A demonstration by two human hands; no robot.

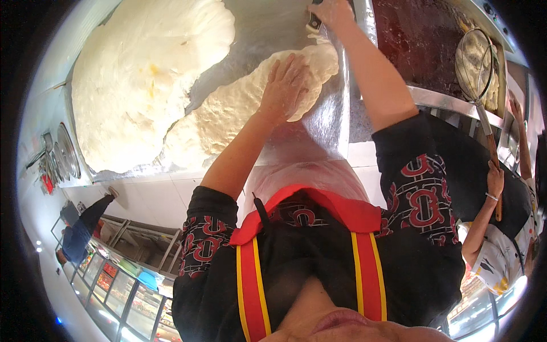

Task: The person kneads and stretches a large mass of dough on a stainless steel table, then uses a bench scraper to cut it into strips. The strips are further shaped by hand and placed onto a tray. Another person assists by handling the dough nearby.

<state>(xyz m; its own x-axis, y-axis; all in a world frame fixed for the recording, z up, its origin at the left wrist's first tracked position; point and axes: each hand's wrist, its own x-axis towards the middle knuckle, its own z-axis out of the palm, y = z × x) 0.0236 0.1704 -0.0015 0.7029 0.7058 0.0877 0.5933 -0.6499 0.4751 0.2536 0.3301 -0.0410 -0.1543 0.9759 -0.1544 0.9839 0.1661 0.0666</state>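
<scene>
A long, uneven piece of dough (239,102) lies on the shiny metal worktop (256,25) before me. My left hand (285,85) rests on its right part, fingers spread over the surface. Beyond the dough's right end, near the top edge of the view, my right hand (335,13) grips a dark-handled tool (314,21), whose full shape is partly hidden by the hand. Thin scraps of dough lie just below that tool. A much larger sheet of dough (136,85) spreads over the left of the worktop, its edge close beside the long piece.
At the right is a fryer of dark oil (414,47). A co-worker's hand (495,181) holds a wire skimmer (474,64) over food beside it. Round metal lids (66,149) stand at the far left. Another person (77,239) is at lower left, near a metal rack (141,243).
</scene>
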